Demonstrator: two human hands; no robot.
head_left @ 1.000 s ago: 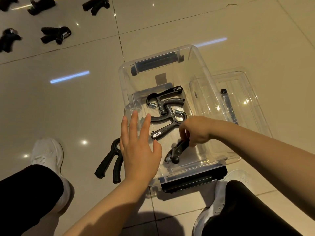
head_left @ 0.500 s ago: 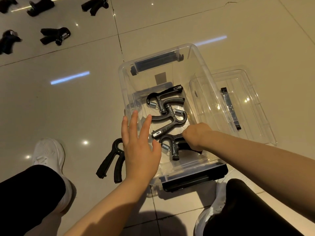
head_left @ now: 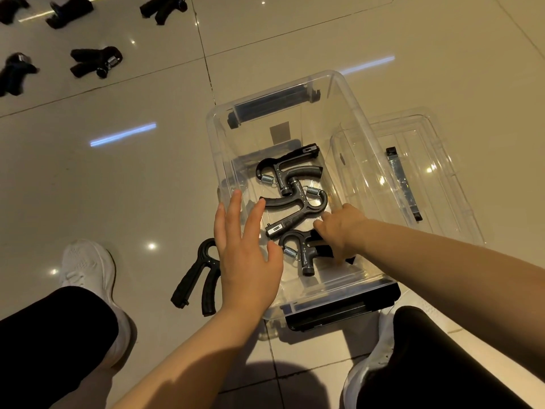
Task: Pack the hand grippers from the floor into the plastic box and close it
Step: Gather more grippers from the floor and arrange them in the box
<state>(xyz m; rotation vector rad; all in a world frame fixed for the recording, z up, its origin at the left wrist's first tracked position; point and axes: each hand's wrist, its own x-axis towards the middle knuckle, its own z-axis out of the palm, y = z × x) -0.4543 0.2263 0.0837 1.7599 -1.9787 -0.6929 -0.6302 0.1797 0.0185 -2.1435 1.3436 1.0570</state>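
Our right hand (head_left: 339, 228) is inside the plastic box (head_left: 348, 93), fingers curled on the nearest hand gripper (head_left: 303, 252). Our left hand (head_left: 247, 255) is spread flat at its left wall. Another gripper (head_left: 197, 278) lies left of the box.

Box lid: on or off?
Off. The clear lid lies on the floor beside the open plastic box.
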